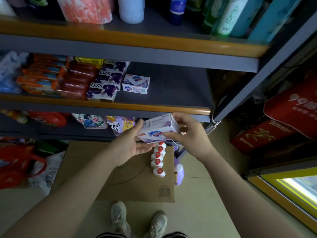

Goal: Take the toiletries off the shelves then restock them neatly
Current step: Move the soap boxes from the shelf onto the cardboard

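I hold a white and purple soap box point(158, 128) between both hands, just below the front edge of the middle shelf point(154, 107). My right hand point(190, 134) grips its right end with thumb and fingers. My left hand point(132, 143) touches its left end with fingers mostly straight. One matching soap box point(136, 84) lies on the middle shelf beside purple soap boxes point(106, 83). A row of white bottles with red caps point(158, 160) stands on a cardboard box point(130, 169) on the floor below.
Orange and dark red soap packs point(56, 78) fill the shelf's left. The right half of the middle shelf is bare. Bottles and rolls stand on the upper shelf point(130, 9). Red cartons point(283, 121) sit right, red bags point(18, 162) left, a purple bottle point(179, 170) by the cardboard.
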Motion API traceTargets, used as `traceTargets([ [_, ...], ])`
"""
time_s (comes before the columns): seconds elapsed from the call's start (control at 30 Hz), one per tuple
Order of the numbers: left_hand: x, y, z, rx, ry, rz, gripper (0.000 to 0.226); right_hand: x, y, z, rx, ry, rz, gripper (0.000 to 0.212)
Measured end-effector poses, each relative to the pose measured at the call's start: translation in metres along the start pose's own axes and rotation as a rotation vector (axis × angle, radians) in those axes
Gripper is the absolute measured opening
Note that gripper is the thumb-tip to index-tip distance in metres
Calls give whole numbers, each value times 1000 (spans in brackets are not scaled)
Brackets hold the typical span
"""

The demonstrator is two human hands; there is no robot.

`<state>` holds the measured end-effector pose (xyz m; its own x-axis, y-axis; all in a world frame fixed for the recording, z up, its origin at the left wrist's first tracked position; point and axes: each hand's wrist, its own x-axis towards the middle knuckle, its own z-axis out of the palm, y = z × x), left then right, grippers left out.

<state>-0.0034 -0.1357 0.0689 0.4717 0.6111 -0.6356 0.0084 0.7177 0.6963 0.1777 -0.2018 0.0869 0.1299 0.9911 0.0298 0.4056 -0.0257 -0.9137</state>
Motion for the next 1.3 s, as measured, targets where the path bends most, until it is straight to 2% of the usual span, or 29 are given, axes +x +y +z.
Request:
traceTargets([
  [0.07, -2, -6, 6, 32, -24, 17, 54, -8, 5, -6, 51, -8, 7, 39],
  [0.13, -2, -12, 11, 72, 12, 113, 46, -16, 14, -12, 129, -25, 62, 47],
  [0.2, -4, -16, 17, 174, 69, 243, 26, -25, 23, -17, 264, -87, 195, 69],
  [0.23, -6, -18, 20, 238, 89, 311, 23, -28, 28, -19, 392, -116, 285, 82],
  [0.3, -11, -23, 22, 339, 69, 443, 45, -33, 34, -23, 726, -137, 468, 95],
  [0.33, -15, -25, 22, 401, 31, 493, 56, -33, 37, -24, 848, -156, 527, 89],
  [0.4, -24, -29, 24, 643, -22, 618, 69, -35, 39, -25, 917, -205, 586, 58],
  [0.47, -28, -33, 23, 873, -39, 741, 77, -34, 38, -23, 871, -233, 583, 33],
  [0.53, -30, -37, 18, 922, -52, 764, 85, -35, 39, -21, 818, -228, 493, 33],
  [0.67, -32, -39, 1, 808, 54, 543, 96, -38, 38, -15, 441, -192, 196, 38],
  [0.73, -32, -40, -7, 669, 54, 430, 86, -39, 34, -8, 206, -171, 18, 42],
  [0.83, -33, -42, -16, 561, -19, 330, 52, -37, 30, 6, 104, -150, -218, 39],
  [0.93, -28, -42, -26, 460, -23, 313, 45, -31, 35, 24, -10, -142, -340, 36],
  [1.03, -17, -47, -44, 470, 31, 313, 54, -26, 50, 41, -122, -208, -292, 44],
  [1.17, 13, -63, -84, 750, 147, 360, 69, -17, 84, 62, -262, -252, -2, 51],
  [1.3, 66, -99, -128, 932, 250, 302, 78, -1, 126, 84, -347, -176, 165, 24],
])
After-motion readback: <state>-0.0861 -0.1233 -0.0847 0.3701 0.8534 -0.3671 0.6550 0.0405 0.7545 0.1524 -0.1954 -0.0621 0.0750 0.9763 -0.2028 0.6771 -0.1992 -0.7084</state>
